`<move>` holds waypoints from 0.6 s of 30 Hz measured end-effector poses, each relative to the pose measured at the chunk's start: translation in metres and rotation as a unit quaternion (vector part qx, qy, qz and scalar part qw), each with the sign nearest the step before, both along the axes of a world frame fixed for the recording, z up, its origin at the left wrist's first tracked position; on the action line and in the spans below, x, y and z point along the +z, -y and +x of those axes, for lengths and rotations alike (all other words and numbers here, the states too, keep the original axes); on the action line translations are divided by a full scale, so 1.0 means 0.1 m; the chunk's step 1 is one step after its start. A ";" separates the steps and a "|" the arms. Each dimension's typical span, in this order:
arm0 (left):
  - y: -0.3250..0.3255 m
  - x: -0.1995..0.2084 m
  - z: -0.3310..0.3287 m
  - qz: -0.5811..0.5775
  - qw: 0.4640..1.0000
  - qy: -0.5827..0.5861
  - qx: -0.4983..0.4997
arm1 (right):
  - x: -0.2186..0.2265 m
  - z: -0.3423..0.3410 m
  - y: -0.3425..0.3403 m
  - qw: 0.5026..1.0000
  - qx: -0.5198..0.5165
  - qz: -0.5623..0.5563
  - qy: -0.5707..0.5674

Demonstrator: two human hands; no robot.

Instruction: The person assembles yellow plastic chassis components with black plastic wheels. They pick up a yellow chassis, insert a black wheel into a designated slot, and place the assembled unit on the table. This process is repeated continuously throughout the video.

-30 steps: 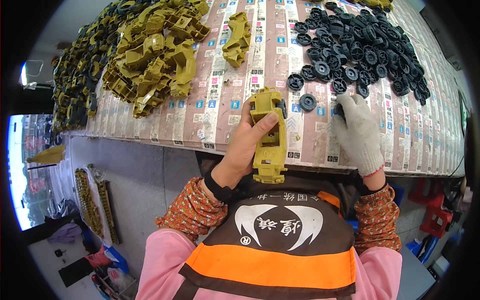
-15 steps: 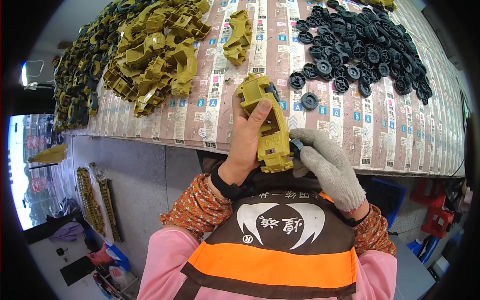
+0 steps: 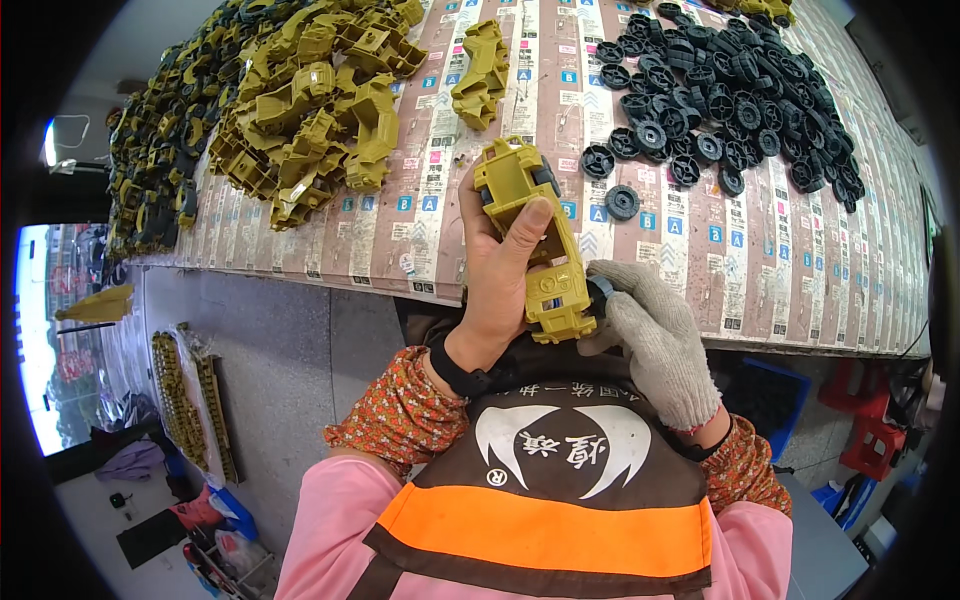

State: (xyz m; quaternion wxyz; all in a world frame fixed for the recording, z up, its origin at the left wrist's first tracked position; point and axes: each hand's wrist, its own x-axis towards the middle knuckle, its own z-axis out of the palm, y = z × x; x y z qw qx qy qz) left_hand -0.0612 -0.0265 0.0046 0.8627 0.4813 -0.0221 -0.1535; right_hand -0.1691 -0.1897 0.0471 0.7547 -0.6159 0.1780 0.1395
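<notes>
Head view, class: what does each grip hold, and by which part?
Left grip: yellow vehicle body, around its middle. Gloved right grip: dark wheel, apparently by its outer side; exact contact is hidden.

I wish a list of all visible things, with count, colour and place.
Held toy car body: one, yellow, left hand
Held wheel: one, dark, right hand
Loose body: one, yellow, between heaps
Body heap: uncountable, yellow, table left
Wheeled-car heap: uncountable, yellow and dark, far left
Wheel heap: uncountable, dark, table right
Single wheel: one, dark, before wheel heap
Table: one, pink-white covering, centre
Stools: apparently two, red, lower right
Floor clutter: uncountable, mixed, lower left
Apron: one, brown-orange, torso
Left hand: one, bare, centre
Right hand: one, grey-gloved, beside body
</notes>
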 end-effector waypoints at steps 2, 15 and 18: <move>0.00 0.01 -0.01 0.018 1.000 0.003 0.009 | 0.00 -0.01 -0.02 1.000 0.007 -0.021 0.011; 0.21 -0.06 -0.20 0.032 0.954 0.280 0.103 | -0.12 -0.15 -0.09 0.957 0.093 -0.245 0.125; 0.22 -0.07 -0.17 0.044 0.952 0.288 0.094 | -0.19 -0.13 -0.07 0.941 0.099 -0.286 0.154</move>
